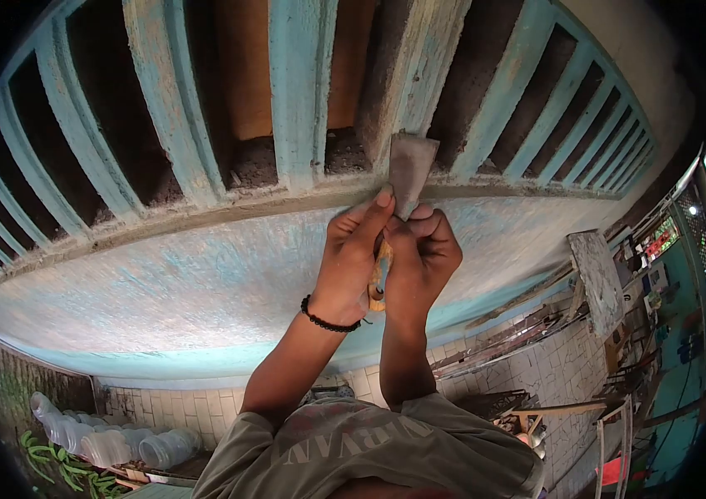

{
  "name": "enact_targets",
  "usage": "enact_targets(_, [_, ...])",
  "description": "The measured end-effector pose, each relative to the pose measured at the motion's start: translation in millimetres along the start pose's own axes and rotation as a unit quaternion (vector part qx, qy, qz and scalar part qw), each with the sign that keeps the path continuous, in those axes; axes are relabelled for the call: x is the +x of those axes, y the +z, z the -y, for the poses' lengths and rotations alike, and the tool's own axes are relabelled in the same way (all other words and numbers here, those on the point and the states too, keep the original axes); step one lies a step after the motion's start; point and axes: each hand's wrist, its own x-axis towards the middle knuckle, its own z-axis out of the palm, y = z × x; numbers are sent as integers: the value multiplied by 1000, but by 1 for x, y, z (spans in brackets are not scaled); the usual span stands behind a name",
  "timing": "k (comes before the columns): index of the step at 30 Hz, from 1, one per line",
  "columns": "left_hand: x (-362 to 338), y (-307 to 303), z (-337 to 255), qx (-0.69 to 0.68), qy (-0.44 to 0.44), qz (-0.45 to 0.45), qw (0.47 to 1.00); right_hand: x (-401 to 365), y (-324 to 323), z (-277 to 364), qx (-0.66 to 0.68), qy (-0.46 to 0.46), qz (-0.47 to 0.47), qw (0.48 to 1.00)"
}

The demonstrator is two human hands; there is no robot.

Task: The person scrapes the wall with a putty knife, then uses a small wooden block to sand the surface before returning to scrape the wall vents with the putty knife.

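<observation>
A paint scraper (412, 166) with a flat metal blade and a worn yellowish handle points upward in front of me, its tip overlapping the base of a peeling blue bar (432, 66). My left hand (351, 254), with a black beaded bracelet (329, 321) at the wrist, is closed on the scraper from the left, thumb beside the blade. From the right, my right hand (421, 254) closes around it too, fingers gathered where blade and handle meet. Both palms partly hide the handle.
Flaking blue bars rise from a bare ledge (245, 204) above a scraped wall (178, 279). Clear plastic containers (168, 447) stand low at left beside green leaves (57, 466). A weathered board (598, 279) leans at right, over the tiled floor (548, 374).
</observation>
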Motion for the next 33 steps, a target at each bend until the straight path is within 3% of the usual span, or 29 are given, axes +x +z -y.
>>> enact_targets(13, [-4,-12,20,44,44,-37,997,-5,-18,-14,48,38,40,997])
enact_targets(16, [-9,3,15,61,72,-83,992,-2,-19,-20,60,64,46,995])
enact_targets(22, [-5,-5,15,115,101,-68,986,0,-16,-19,81,82,35,993])
enact_targets(25, [-12,2,18,118,80,-106,984,-11,-22,-23,66,89,25,994])
enact_targets(33, [-18,-5,15,87,24,-71,993,-22,-22,-20,32,55,9,998])
